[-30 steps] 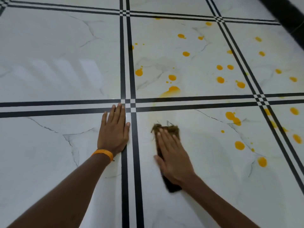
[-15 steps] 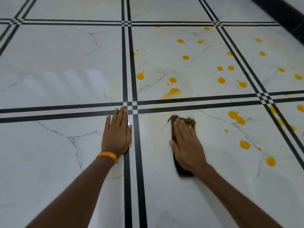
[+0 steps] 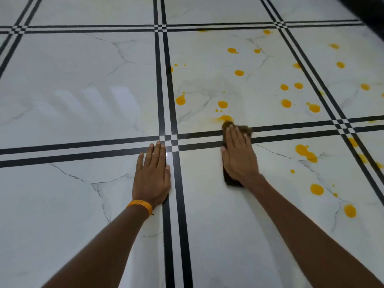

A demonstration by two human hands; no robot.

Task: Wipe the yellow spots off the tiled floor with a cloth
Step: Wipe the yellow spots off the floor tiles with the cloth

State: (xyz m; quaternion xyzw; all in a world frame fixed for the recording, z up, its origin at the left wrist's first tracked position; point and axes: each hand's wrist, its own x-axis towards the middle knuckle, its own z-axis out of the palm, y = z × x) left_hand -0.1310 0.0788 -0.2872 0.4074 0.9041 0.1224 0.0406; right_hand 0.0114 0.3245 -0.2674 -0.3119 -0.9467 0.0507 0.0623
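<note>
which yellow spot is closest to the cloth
The smeared spot right at the cloth's far edge. The other spots are round and lie apart from the cloth; this one is streaked and meets it.

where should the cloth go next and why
Probably slide the cloth forward under the right hand, over the smeared yellow spot at its front edge. That spot sits just past the black tile lines, closest to the cloth, and more round spots lie beyond it on the same tile.
</note>
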